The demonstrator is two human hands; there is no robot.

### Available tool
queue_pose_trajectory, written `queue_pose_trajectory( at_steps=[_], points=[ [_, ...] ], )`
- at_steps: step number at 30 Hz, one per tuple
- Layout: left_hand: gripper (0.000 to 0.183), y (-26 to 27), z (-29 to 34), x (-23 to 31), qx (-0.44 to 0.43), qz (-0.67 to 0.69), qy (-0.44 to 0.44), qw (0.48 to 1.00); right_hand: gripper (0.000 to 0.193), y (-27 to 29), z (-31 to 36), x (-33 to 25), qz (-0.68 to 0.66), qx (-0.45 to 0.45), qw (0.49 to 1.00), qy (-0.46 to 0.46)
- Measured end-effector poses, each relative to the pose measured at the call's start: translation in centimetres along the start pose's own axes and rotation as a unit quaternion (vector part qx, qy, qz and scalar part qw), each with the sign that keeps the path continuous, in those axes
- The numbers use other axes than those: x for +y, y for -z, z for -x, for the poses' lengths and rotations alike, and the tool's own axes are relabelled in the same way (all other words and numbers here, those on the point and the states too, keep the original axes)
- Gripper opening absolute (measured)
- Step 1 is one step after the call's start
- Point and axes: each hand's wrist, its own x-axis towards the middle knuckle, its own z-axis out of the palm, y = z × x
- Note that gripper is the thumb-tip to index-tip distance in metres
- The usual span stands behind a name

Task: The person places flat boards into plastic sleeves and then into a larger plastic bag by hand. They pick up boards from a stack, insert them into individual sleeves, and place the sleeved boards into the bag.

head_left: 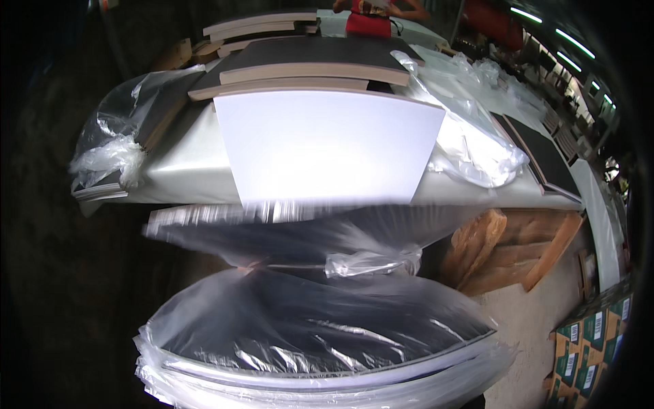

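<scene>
A stack of dark flat sheets with pale edges (320, 327), wrapped in clear plastic, fills the lower middle, close to my body. Just beyond it, a second plastic-wrapped dark pack (293, 232) is tilted and smeared by motion. The bunched end of its plastic bag (375, 263) hangs toward me. A small blurred bit of what appears to be my left hand (251, 266) shows at the lower edge of this pack; plastic hides its fingers. I do not see my right hand. Behind the pack, a white sheet (327, 146) lies at the table's near edge.
Stacks of dark boards (313, 58) stand on the pale-covered table (184, 157). Plastic-bagged packs lie left (129, 116) and right (470, 146). Wooden framing (518, 245) is below right, near printed cartons (589, 347). A person in red (368, 24) stands beyond the table.
</scene>
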Motion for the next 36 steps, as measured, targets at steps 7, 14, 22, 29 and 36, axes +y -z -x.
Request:
queue_pose_trajectory(
  at_steps=[7, 14, 22, 29, 36],
  points=[
    [0.018, 0.3, 4.2, 16.8, -0.020, -0.122, -0.140, 0.982, 0.031, -0.3, -0.6, -16.6, 0.103, 0.233, 0.857, 0.448],
    [0.055, -20.2, 13.9, 31.9, -0.139, -0.224, -0.497, 0.827, 0.066, -28.7, 15.1, -24.8, -0.047, -0.574, 0.808, 0.126],
    [0.023, -21.0, 11.4, 26.9, 0.023, 0.033, -0.454, 0.890, 0.036, -32.0, 17.3, -16.5, -0.094, -0.535, 0.838, -0.059],
    [0.029, -20.6, 11.1, 26.1, 0.131, -0.076, -0.482, 0.863, 0.025, -32.1, 17.1, -15.6, -0.082, -0.442, 0.893, 0.008],
    [0.022, -20.6, 11.7, 26.1, 0.037, -0.130, -0.443, 0.886, 0.022, -31.5, 17.3, -15.2, -0.106, -0.427, 0.896, -0.057]
  ],
)
